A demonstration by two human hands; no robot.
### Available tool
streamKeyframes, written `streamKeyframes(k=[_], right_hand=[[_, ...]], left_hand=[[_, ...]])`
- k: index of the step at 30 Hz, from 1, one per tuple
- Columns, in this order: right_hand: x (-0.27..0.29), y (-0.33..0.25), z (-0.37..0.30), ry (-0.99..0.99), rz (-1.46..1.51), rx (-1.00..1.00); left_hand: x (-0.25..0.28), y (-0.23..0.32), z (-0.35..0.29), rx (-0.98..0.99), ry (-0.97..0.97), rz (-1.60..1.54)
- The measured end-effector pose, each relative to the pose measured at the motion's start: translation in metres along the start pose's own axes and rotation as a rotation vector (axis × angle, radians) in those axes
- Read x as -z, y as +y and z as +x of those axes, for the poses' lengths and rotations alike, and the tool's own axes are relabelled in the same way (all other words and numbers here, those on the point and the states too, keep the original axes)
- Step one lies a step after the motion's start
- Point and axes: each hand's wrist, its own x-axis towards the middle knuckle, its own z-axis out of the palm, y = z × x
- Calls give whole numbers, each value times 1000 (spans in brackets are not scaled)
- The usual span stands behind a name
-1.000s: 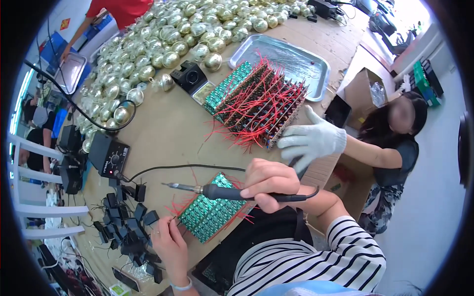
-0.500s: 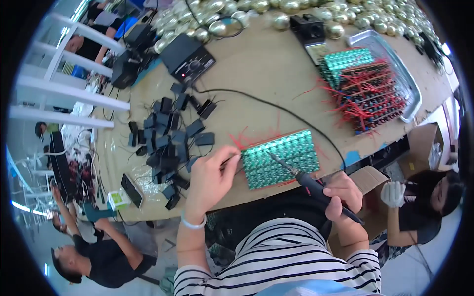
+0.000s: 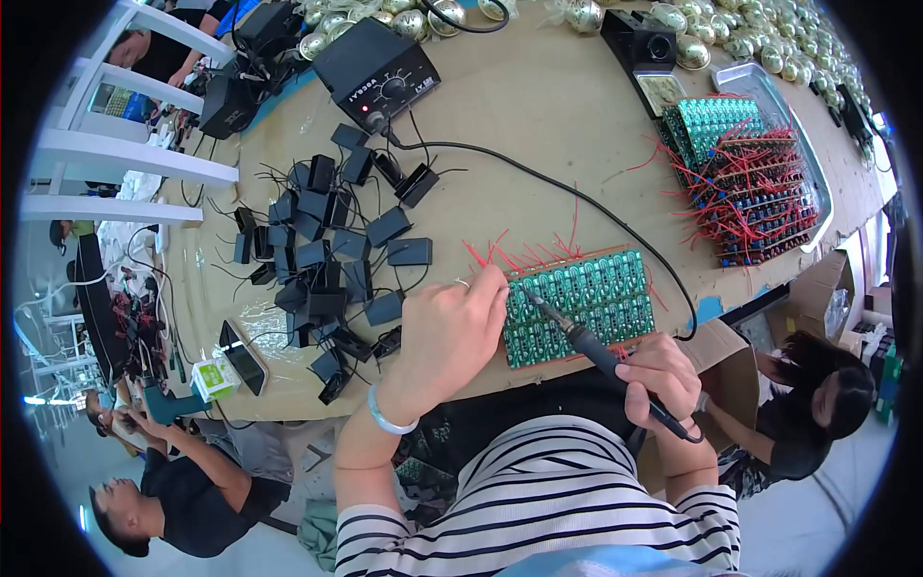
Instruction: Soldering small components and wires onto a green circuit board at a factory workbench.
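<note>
A green circuit board panel (image 3: 615, 293) with rows of small solder points lies at the near edge of the table, red wires (image 3: 524, 258) sticking out along its far side. My right hand (image 3: 663, 380) grips a black soldering iron (image 3: 594, 351), whose metal tip reaches onto the upper left part of the panel. At the panel's left edge is my left hand (image 3: 452, 332), thumb and fingers pinched together close to the iron's tip. Whatever it pinches is hidden by the fingers. A pale bracelet circles the left wrist.
A black soldering station (image 3: 377, 77) stands at the back, its cable (image 3: 538, 165) crossing the table. Black boxy parts with leads (image 3: 327, 240) are heaped at left. Wired boards (image 3: 760, 192) are stacked by a metal tray (image 3: 822, 192). Gold balls (image 3: 692, 53) lie beyond. People work on both sides.
The view has shifted a little. The iron's tip stays on the upper left of the panel, and my left hand's fingers still pinch at its left edge. The co-worker at right has lowered a gloved hand.
</note>
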Motion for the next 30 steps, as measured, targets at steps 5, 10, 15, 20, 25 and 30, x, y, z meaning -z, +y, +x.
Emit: streamKeyframes(k=[5, 10, 15, 20, 25, 30], right_hand=[[-2, -2, 2, -2, -25, 9], [3, -6, 5, -130, -102, 89], [1, -7, 7, -163, -191, 223], [6, -9, 3, -130, -156, 188], [16, -13, -3, 43, -77, 58], [16, -19, -2, 57, -116, 17]], left_hand=[[-2, -2, 1, -60, 31, 34], [-2, -3, 2, -88, 23, 90], [-2, -2, 2, -113, 5, 159], [0, 0, 5, -102, -62, 157], [1, 3, 6, -98, -74, 193], [-2, 4, 5, -104, -60, 226]])
